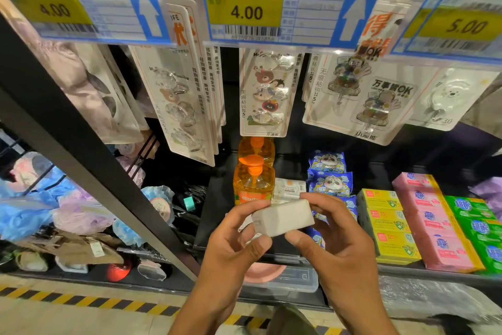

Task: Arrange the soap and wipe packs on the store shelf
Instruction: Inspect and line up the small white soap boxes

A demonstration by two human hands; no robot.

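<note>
Holding, two-handed: small matte-white rectangular soap box [282, 216], in the air in front of the black store shelf [217, 215], not resting on it. Left hand [239, 239] pinches the box's left end, forefinger over the top edge and thumb under the near lower corner. Right hand [334, 239] pinches the right end likewise, fingers curled over the top and thumb on the near face. Both grips are narrow and closed on the box.

Long axis of the box: left to right across the view, right end tilted a little higher, so it lies crosswise to the shelf depth.

Key relation: a second white printed box [289, 188] sits on the shelf directly beyond the held one. It is in the lane between the orange pump bottles of liquid soap [254, 179] on its left and the blue panda-print wipe packs [330, 181] on its right. That lane lies straight ahead of the fingertips, away from the body. Neither hand is clearly nearer to it. The right hand is just in front of the wipe packs, the left just in front of the front bottle.

Judgement: placing step in hand; the box likely goes in front of its twin. The lane looks tight, so knuckles could brush a bottle or a wipe pack. Yellow boxed soaps [385, 223] and pink wrapped soaps [434, 226] stand in rows farther right, well apart from the hands.
</note>
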